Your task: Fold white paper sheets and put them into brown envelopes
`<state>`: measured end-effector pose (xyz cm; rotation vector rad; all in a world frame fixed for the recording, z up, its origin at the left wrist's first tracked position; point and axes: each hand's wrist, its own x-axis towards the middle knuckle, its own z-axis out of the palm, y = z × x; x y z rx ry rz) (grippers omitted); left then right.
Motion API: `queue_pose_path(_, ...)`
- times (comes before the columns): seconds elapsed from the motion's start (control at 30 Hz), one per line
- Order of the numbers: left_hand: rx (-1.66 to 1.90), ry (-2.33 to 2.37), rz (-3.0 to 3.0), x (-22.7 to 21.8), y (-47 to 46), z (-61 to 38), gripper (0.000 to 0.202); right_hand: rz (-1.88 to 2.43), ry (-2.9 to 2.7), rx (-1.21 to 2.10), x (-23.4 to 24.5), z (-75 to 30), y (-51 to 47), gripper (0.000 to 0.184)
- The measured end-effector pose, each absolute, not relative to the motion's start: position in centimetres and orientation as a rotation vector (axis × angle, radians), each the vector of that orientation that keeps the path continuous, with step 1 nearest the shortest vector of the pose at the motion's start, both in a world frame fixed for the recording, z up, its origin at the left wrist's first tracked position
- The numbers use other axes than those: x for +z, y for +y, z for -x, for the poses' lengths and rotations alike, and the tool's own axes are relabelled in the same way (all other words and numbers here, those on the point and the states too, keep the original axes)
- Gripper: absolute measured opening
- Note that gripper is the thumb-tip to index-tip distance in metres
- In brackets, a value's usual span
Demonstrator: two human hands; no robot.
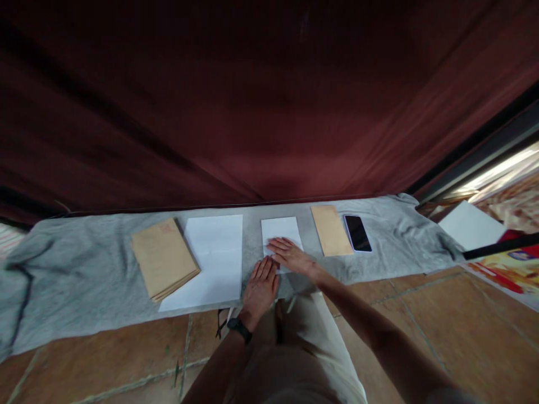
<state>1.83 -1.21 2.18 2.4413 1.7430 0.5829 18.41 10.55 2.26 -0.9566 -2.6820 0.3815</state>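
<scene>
A small folded white sheet [280, 230] lies on a grey cloth [84, 280] spread over the floor. My right hand [290, 253] rests flat on the sheet's lower part, fingers stretched out to the left. My left hand [261, 286], with a black watch on the wrist, lies flat on the cloth at the sheet's lower left corner, fingers together and extended. Neither hand holds anything.
Left of the hands sit a stack of white paper [210, 258] and a pile of brown envelopes [164, 258]. To the right lie one brown envelope [331, 230] and a black phone [357, 233]. A dark red curtain [252, 101] hangs behind. More white paper [469, 224] lies far right.
</scene>
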Motion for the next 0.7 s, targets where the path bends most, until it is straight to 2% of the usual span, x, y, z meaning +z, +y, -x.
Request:
queue_pose_path(0.5, 0.572, 1.746, -2.481, 1.8, -1.1, -1.8, 0.045, 1.108, -2.748, 0.139, 0.6, -17.7, 20.1, 0.051)
queue_pose_path(0.7, 0.562, 1.757, -2.471, 1.9, -1.1, -1.9, 0.045, 1.334, -2.627, 0.138, 1.2, -17.4, 19.2, 0.056)
